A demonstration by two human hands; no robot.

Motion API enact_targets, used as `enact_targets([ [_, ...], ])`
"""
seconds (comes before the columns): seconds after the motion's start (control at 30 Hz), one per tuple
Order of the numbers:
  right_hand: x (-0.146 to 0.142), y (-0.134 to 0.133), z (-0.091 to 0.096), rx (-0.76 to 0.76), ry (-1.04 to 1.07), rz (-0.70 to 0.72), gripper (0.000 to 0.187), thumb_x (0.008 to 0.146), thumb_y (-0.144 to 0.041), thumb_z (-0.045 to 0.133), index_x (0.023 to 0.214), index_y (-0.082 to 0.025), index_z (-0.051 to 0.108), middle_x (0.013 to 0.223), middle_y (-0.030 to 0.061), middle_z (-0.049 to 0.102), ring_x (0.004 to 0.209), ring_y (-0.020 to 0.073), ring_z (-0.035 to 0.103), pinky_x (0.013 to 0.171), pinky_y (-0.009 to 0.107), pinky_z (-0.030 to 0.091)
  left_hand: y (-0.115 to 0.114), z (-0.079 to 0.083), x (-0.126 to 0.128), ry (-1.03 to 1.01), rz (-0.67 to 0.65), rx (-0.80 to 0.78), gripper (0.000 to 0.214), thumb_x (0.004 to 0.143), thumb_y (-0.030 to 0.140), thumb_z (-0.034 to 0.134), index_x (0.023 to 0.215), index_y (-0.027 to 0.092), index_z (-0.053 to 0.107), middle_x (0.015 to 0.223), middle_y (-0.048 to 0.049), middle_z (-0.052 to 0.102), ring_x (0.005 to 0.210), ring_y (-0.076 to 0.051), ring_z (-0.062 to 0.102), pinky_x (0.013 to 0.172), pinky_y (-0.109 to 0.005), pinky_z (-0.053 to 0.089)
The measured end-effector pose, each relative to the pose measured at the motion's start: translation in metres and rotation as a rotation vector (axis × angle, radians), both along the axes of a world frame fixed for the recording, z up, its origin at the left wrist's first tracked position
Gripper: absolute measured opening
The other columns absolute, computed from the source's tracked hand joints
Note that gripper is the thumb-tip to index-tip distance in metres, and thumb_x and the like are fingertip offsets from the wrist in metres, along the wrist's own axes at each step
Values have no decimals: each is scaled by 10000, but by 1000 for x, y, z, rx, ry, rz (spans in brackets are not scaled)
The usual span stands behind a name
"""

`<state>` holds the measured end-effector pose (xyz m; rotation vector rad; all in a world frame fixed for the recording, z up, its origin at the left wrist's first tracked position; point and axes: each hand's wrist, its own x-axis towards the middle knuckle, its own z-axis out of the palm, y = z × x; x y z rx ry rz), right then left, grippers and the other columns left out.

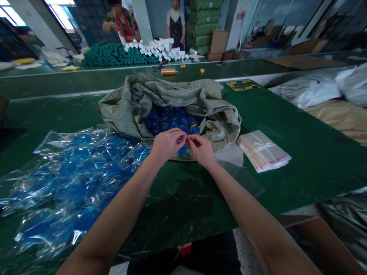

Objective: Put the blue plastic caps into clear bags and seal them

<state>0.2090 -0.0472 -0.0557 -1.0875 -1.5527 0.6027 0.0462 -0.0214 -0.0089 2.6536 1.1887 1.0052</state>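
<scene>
My left hand (168, 143) and my right hand (200, 148) meet at the near edge of a woven sack (114, 110), fingertips pinched together. Between them they hold a small clear plastic bag, mostly hidden by the fingers, and a round blue piece (182, 150) shows just beneath. Inside the sack's open mouth lie many blue round pieces (169, 118). Left of my hands is a spread heap of blue pieces in clear bags (83, 168). A stack of flat clear bags (265, 151) with a band around it lies to the right.
Loose clear film (242, 175) lies by my right forearm. Across the green table (286, 183), a rail separates a belt holding an orange roll (168, 71). Green rolls (114, 55) and white boxes (163, 49) are piled beyond, near two people. White sacks (309, 89) stand at right.
</scene>
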Motion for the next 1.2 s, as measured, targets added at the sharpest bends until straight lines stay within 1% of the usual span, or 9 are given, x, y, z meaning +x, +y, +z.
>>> enact_targets([
  [0.4, -1, 1, 0, -37, 91, 4, 141, 848, -276, 572, 893, -201, 683, 890, 40, 729, 814, 171, 674, 801, 314, 533, 2, -5, 6, -189, 22, -83, 108, 844, 199, 556, 820, 163, 655, 839, -43, 690, 758, -138, 611, 738, -258, 484],
  [0.53, 1, 3, -1, -80, 175, -21, 127, 838, -310, 590, 860, -206, 659, 844, 37, 723, 798, 179, 681, 799, 329, 537, 4, -3, 4, -311, 80, -131, 110, 849, 228, 552, 825, 159, 634, 836, -39, 674, 718, -130, 594, 695, -254, 477],
  [0.63, 3, 6, -3, -120, 250, -52, 152, 834, -362, 601, 836, -213, 634, 807, 34, 720, 790, 182, 681, 803, 339, 544, 13, 1, -4, -537, 204, -247, 125, 858, 283, 537, 839, 172, 590, 773, -22, 640, 623, -115, 558, 594, -239, 451],
  [0.73, 4, 12, -9, -162, 370, -50, 194, 830, -411, 603, 846, -217, 600, 827, 41, 726, 807, 184, 695, 813, 351, 556, 29, 3, -15, -884, 264, -388, 147, 878, 337, 472, 829, 204, 510, 751, -15, 628, 618, -114, 570, 533, -219, 426],
  [0.87, 5, 19, -17, -214, 436, -37, 251, 829, -461, 599, 881, -219, 566, 860, 47, 732, 811, 180, 710, 790, 350, 571, 43, 12, -35, -1210, 209, -475, 216, 860, 368, 471, 726, 220, 391, 700, 1, 606, 675, -119, 605, 624, -241, 481],
  [0.97, 6, 21, -19, -236, 441, -31, 279, 829, -485, 596, 902, -218, 559, 896, 55, 733, 805, 177, 713, 766, 344, 581, 38, 21, -49, -1323, 112, -625, 312, 819, 280, 530, 642, 213, 281, 501, 80, 353, 427, -58, 386, 459, -179, 371],
  [1.03, 7, 22, -19, -235, 442, -32, 286, 826, -488, 598, 908, -217, 563, 903, 59, 732, 809, 180, 716, 767, 348, 584, 31, 24, -53, -1275, 81, -755, 289, 807, 263, 554, 645, 213, 320, 479, 106, 227, 357, -44, 196, 355, -172, 192],
  [1.1, 7, 23, -18, -234, 452, -36, 289, 819, -486, 607, 909, -215, 567, 894, 59, 731, 809, 185, 719, 763, 352, 588, 26, 21, -51, -1071, 100, -825, 205, 818, 334, 589, 714, 210, 463, 470, 111, 239, 345, -46, 161, 344, -189, 119],
  [1.2, 8, 24, -19, -236, 472, -43, 293, 808, -486, 620, 910, -216, 567, 888, 59, 731, 797, 193, 723, 742, 354, 593, 24, 7, -41, -653, 139, -700, 279, 735, 419, 716, 864, 183, 643, 511, 72, 458, 412, -64, 368, 405, -195, 279],
])
